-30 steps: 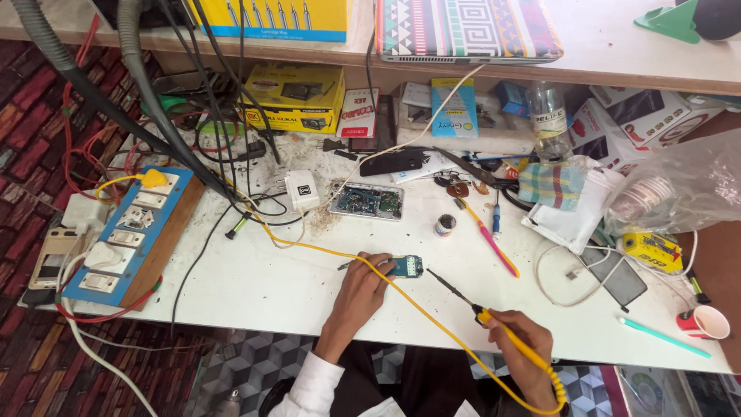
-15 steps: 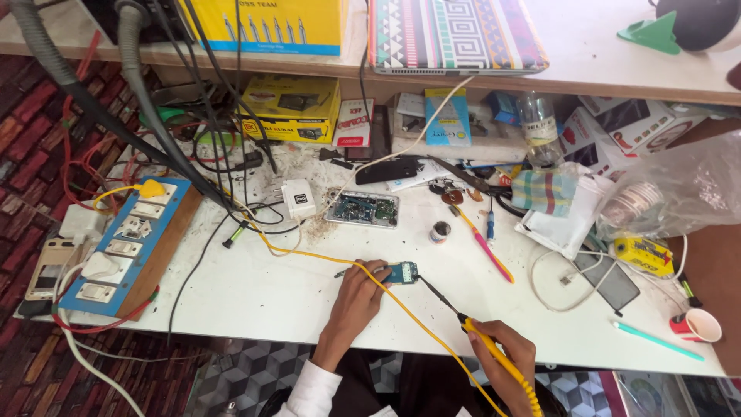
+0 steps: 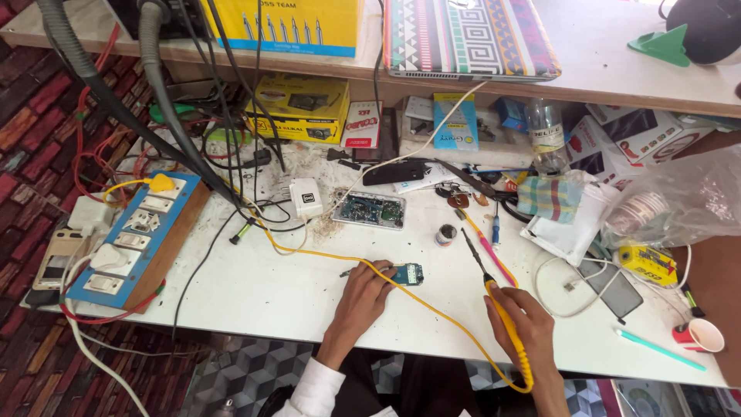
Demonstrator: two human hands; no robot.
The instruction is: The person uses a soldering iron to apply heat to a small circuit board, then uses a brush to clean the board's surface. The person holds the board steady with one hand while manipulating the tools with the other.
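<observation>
Electronics repair workbench, small workshop. White table (image 3: 255,297) strewn with cables; switch-and-socket board (image 3: 135,239); opened phone with bare circuit board (image 3: 370,210); yellow-handled soldering iron (image 3: 498,309); screwdrivers; boxed parts on shelf (image 3: 617,86); brick-pattern floor below.

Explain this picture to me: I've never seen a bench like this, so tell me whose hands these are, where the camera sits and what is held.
The camera sits on the person's head and looks down at a white workbench. Both hands are that person's own. The left hand steadies a small circuit board. The right hand grips a yellow-handled soldering iron, tip raised off the board. Its yellow cable runs left to a switchboard. Nearby lie a larger circuit board, a white charger and a red cup.
</observation>
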